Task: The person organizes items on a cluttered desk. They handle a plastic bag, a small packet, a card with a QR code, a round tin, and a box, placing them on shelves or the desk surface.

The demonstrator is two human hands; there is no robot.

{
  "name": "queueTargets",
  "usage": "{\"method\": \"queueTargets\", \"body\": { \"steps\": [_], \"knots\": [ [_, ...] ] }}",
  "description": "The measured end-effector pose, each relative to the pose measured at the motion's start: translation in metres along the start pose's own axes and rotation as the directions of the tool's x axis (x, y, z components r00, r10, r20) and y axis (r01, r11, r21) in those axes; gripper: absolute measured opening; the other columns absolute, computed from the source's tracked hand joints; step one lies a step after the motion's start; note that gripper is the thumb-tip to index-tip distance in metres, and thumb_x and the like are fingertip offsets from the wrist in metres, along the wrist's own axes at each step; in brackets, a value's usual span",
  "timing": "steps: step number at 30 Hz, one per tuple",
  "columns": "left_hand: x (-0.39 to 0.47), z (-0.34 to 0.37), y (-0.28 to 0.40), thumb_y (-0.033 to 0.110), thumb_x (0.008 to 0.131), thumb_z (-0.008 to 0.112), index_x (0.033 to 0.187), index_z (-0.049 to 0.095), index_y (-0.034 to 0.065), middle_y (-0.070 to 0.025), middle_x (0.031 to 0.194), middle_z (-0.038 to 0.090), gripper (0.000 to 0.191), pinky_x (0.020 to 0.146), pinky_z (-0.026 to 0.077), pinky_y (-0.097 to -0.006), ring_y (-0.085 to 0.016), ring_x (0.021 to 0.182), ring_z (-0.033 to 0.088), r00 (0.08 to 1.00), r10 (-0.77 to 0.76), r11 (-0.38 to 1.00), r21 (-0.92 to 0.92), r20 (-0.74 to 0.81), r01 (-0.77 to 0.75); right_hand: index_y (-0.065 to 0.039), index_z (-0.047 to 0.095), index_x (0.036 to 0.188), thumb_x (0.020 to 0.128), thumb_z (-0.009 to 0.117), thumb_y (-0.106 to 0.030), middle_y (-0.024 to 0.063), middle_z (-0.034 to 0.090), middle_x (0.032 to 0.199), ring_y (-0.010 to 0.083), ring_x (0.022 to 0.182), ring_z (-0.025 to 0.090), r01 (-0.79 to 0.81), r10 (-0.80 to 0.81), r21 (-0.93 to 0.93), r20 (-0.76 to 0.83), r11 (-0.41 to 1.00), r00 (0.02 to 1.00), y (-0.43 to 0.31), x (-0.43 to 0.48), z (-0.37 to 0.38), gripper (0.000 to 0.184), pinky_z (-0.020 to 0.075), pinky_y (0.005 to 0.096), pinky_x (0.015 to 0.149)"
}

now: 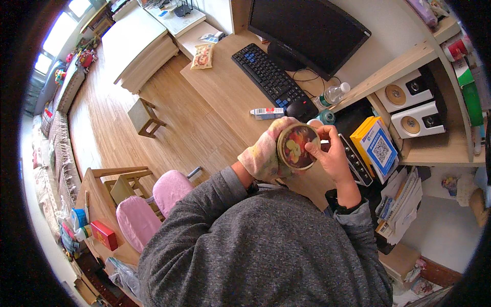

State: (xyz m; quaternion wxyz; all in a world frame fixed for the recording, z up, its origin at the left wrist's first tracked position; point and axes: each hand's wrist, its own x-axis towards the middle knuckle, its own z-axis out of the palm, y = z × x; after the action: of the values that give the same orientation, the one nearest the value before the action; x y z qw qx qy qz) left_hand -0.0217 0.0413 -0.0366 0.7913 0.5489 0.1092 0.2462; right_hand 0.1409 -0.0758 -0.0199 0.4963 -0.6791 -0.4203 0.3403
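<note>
A round tin with a patterned lid (298,147) is held over the front of the wooden desk (226,92). My left hand (264,151), covered by a pale pink and yellow cloth, supports it from the left. The fingers and thumb of my right hand (329,153) grip its right rim, the thumb resting on the lid. Just beyond the hands are a small white and blue box (268,113), a black computer mouse (302,110) and a teal roll (326,116). A black keyboard (268,76) lies farther back on the desk.
A monitor (310,30) and a clear plastic bottle (333,95) stand at the back. White speakers (418,121) sit in the right shelf, near a yellow holder with a printed code (374,144). A snack packet (203,56) lies at the far desk corner. Pink-covered chair (138,220) and small stool (145,117) are left.
</note>
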Motion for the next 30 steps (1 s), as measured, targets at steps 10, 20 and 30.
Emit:
{"method": "queueTargets", "body": {
  "steps": [10,20,30],
  "knots": [
    [-0.002,0.009,-0.011,0.007,0.068,0.073,0.122,0.05,-0.0001,-0.02,0.111,0.058,0.059,0.092,0.048,-0.0385,-0.039,0.107,0.058,0.989,0.113,0.54,0.842,-0.098,0.022,-0.003,0.06,0.11,0.099,0.059,-0.028,0.0049,0.062,0.104,0.0118,0.097,0.058,-0.199,0.248,0.31,-0.126,0.93,0.961,0.027,0.0,0.012,0.028,0.0466,0.0258,0.085],
    [-0.002,-0.007,-0.024,0.025,0.064,0.08,0.131,0.05,0.0058,-0.015,0.118,0.055,0.076,0.094,0.045,-0.0371,-0.035,0.107,0.053,0.971,0.221,0.578,0.79,0.091,-0.205,-0.004,0.059,0.105,0.103,0.049,-0.028,0.005,0.061,0.09,0.0117,0.083,0.055,-0.083,0.094,0.103,-0.1,0.991,0.991,0.017,-0.014,0.013,0.027,0.0472,0.0274,0.078],
    [-0.002,0.003,-0.003,0.012,0.046,0.089,0.128,0.05,0.0098,-0.0163,0.114,0.062,0.091,0.088,0.051,-0.0406,-0.04,0.107,0.06,0.99,-0.125,0.64,0.767,0.063,0.032,-0.004,0.062,0.107,0.098,0.057,-0.019,0.0133,0.065,0.101,0.0284,0.092,0.064,0.244,-0.243,-0.375,0.051,0.894,0.969,-0.011,-0.027,0.016,0.019,0.0489,0.0345,0.08]
  ]
}}
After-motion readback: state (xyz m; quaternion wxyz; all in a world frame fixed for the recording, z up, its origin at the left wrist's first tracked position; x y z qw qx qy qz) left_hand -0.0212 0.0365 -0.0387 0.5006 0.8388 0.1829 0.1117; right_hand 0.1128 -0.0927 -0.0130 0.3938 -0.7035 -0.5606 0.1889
